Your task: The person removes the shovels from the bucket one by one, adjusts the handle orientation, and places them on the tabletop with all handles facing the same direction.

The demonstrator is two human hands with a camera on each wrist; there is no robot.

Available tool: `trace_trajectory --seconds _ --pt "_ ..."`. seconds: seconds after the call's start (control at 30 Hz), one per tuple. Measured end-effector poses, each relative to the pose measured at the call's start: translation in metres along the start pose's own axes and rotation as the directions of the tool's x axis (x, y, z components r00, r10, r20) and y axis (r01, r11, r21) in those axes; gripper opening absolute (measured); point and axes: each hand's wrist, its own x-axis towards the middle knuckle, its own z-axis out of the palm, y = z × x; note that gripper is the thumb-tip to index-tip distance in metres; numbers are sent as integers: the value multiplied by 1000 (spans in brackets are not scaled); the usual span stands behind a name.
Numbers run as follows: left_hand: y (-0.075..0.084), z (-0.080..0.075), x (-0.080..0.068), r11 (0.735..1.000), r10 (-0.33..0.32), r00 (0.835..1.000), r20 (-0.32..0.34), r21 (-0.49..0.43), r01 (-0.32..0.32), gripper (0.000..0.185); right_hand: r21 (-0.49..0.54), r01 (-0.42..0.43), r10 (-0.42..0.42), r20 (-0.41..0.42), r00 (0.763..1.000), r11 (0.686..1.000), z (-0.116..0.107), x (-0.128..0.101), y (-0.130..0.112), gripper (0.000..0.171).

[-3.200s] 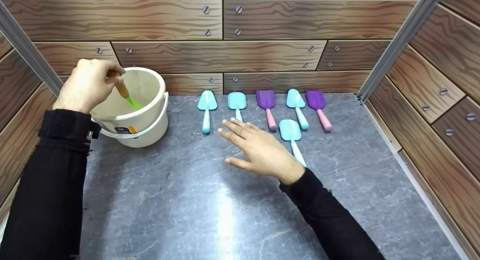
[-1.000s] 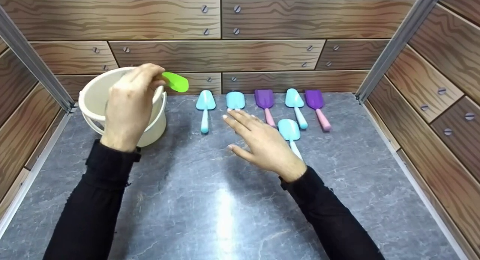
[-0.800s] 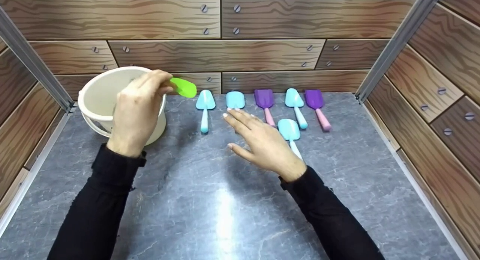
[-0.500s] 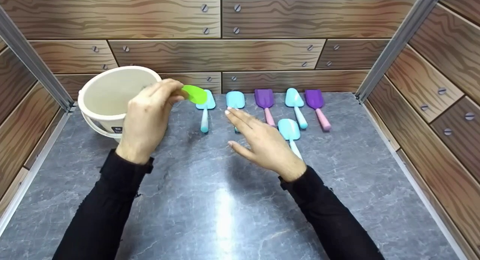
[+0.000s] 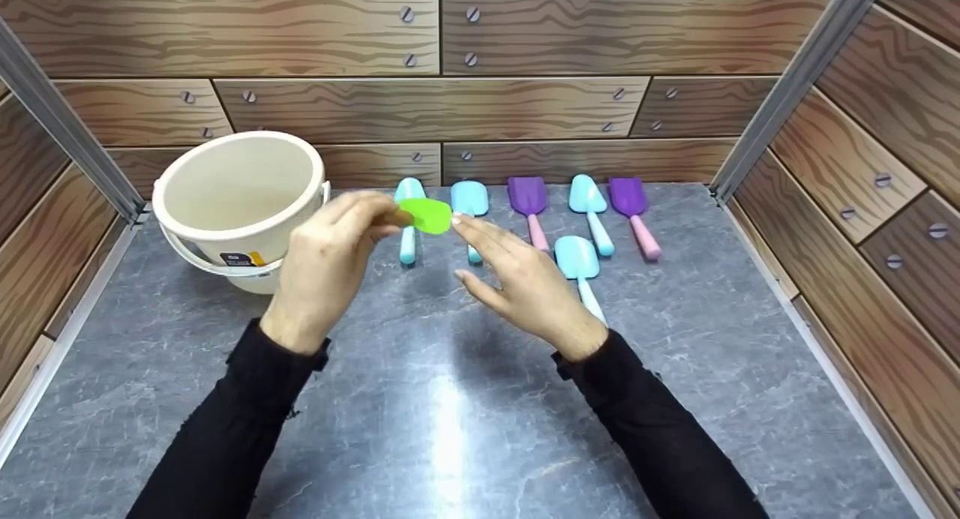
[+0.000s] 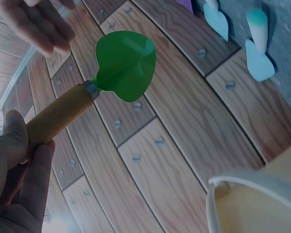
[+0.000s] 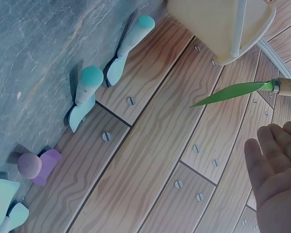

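**A:** Reading left to right: the cream bucket (image 5: 238, 196) stands at the back left of the grey slab (image 5: 450, 429). My left hand (image 5: 326, 260) has its fingers and thumb curled round the wooden handle (image 6: 58, 116) of the green trowel (image 5: 425, 215), blade in the air above the row of pale blue trowels (image 5: 409, 219).

**B:** And the other hand?

**A:** My right hand (image 5: 525, 283) is spread, fingers straight and empty, fingertips just beside the green blade. Purple trowels (image 5: 529, 204) lie farther right.

**B:** How would you handle it?

**A:** As I judge it, I should keep the blade level, offer the handle, and only loosen the left fingers once the right has a firm hold, staying clear of the row beneath.
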Motion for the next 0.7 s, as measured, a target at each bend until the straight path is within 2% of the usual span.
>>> trace_trajectory --seconds 0.23,0.4,0.7 --pt "11 10 -12 999 12 999 32 -52 -10 23 8 30 -29 -45 999 1000 2 1 0 63" --pt "17 20 -19 997 41 998 38 -70 -39 23 41 69 -66 -84 994 997 6 2 0 58" --pt "30 33 -29 992 89 995 39 -92 -85 20 75 118 -110 -107 988 990 15 1 2 52"
